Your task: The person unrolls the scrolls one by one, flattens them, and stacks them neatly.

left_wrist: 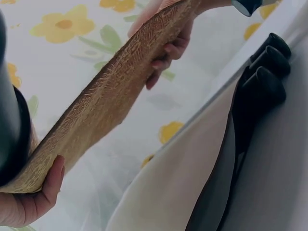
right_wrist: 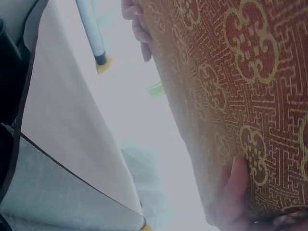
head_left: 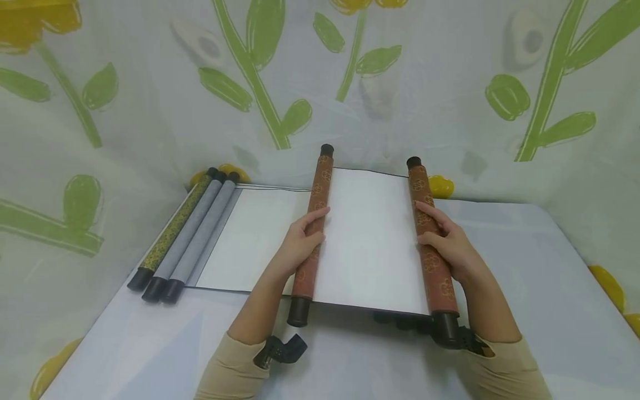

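A hanging scroll with red-brown, gold-patterned rolled ends and dark knobs is held up, partly unrolled, with its blank white sheet (head_left: 372, 239) spread between the rolls. My left hand (head_left: 296, 247) grips the left roll (head_left: 322, 180), thumb and fingers wrapped round it. On the other side, my right hand (head_left: 452, 247) holds the right roll (head_left: 440, 283) in the same way. The scroll's patterned brocade (right_wrist: 250, 43) fills much of the right wrist view. In the left wrist view the brocade (left_wrist: 110, 91) runs diagonally between both hands.
Beneath the held scroll, another pale sheet (head_left: 250, 233) lies unrolled on the table (head_left: 510, 266). Two grey rolls (head_left: 202, 233) and a yellow-green patterned roll (head_left: 175, 228) lie side by side at left. Black roll ends (left_wrist: 264, 86) show under the scroll. A flower-print cloth (head_left: 430, 111) hangs behind.
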Demonstrator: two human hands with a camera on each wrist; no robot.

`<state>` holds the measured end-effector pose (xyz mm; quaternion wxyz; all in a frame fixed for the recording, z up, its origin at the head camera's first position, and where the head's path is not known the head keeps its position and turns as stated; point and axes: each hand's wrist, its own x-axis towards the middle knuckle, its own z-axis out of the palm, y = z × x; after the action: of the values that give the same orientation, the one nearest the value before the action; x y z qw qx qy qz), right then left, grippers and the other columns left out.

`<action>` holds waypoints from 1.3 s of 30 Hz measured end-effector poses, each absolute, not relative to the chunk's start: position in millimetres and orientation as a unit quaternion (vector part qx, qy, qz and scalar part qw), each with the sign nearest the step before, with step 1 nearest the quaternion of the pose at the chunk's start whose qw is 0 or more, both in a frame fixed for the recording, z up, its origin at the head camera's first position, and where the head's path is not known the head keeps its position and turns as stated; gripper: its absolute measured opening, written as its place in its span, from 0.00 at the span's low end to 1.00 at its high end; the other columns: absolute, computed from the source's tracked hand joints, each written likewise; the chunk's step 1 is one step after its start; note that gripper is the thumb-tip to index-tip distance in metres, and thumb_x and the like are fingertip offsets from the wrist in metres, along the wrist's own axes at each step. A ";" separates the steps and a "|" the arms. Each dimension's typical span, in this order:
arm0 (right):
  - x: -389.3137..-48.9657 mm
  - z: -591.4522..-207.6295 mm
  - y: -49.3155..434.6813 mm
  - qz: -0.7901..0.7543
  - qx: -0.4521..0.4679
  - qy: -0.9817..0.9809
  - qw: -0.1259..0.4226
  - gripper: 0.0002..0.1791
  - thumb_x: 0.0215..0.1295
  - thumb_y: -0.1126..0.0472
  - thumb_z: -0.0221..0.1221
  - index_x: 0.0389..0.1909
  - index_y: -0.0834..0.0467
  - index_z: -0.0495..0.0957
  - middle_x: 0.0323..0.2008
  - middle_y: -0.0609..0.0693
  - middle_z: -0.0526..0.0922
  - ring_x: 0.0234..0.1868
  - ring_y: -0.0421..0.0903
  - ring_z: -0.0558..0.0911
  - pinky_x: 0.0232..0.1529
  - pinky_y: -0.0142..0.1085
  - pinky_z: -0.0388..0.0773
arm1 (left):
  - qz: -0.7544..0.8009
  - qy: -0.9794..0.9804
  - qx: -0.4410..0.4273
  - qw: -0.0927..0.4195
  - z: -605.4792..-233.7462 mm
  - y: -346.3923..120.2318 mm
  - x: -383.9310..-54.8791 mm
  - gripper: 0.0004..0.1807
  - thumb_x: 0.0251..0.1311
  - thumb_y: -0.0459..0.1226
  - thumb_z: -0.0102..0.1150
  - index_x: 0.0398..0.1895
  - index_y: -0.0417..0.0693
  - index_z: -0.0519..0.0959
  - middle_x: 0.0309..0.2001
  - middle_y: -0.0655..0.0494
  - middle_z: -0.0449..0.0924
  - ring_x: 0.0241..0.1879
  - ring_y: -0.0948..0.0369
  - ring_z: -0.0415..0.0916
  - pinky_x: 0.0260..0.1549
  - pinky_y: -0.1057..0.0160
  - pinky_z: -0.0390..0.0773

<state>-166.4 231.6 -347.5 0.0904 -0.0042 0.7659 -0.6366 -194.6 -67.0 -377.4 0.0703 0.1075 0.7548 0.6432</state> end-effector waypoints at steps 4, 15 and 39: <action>-167.3 -350.1 229.9 -0.630 -0.004 0.772 0.085 0.43 0.61 0.66 0.59 0.73 0.41 0.51 0.71 0.61 0.46 0.59 0.55 0.60 0.40 0.37 0.76 | 0.637 0.762 0.092 0.069 -377.1 -66.3 -194.0 0.31 0.58 0.27 0.54 0.66 0.54 0.68 0.70 0.52 0.57 0.72 0.54 0.47 0.67 0.48 0.54; -167.4 -349.3 233.3 -0.631 -0.030 0.772 0.075 0.50 0.53 0.71 0.64 0.73 0.41 0.52 0.69 0.60 0.49 0.57 0.52 0.62 0.40 0.34 0.76 | 0.605 0.788 0.093 0.064 -375.8 -67.8 -193.7 0.39 0.49 0.24 0.58 0.67 0.57 0.66 0.71 0.52 0.56 0.71 0.51 0.48 0.61 0.44 0.60; -169.5 -349.4 247.1 -0.628 -0.004 0.774 0.087 0.47 0.56 0.67 0.65 0.73 0.40 0.52 0.59 0.60 0.58 0.48 0.47 0.71 0.38 0.40 0.80 | 0.610 0.786 0.091 0.048 -376.1 -80.5 -199.7 0.40 0.48 0.28 0.66 0.67 0.57 0.67 0.70 0.56 0.59 0.72 0.55 0.48 0.67 0.47 0.51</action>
<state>-169.5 247.1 -349.4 0.0871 -0.0042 0.7737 -0.6276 -199.7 -80.5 -376.1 0.0476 0.0908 0.7859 0.6098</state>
